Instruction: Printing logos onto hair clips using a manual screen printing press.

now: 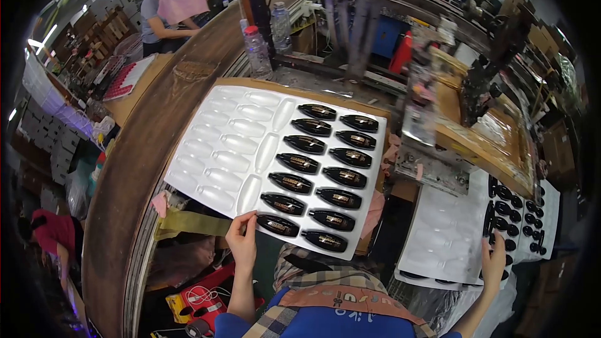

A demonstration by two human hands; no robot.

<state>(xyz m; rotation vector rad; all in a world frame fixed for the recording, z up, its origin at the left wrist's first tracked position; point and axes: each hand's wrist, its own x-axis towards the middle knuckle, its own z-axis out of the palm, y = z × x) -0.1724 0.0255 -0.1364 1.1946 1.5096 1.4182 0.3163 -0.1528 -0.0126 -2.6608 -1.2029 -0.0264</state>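
A white moulded tray (249, 203) lies in front of me, its right side filled with rows of glossy black oval plastic casings (333, 220) bearing gold print. My left hand (241, 236) is at the tray's near left edge, thumb and forefinger closed at the narrow end of the nearest black casing (278, 225). To the right, my right hand (494, 260) reaches over a second white tray (432, 244) of black parts. Its fingers are closed around the lower end of an upright dark casing (488, 218), partly hidden by the fingers.
A printing machine with a wooden frame (447, 133) stands behind the right tray. A brown conveyor belt (134, 169) curves along the left. Near the far edge stands a clear bottle with a red cap (255, 50). Other people (164, 22) work at the left.
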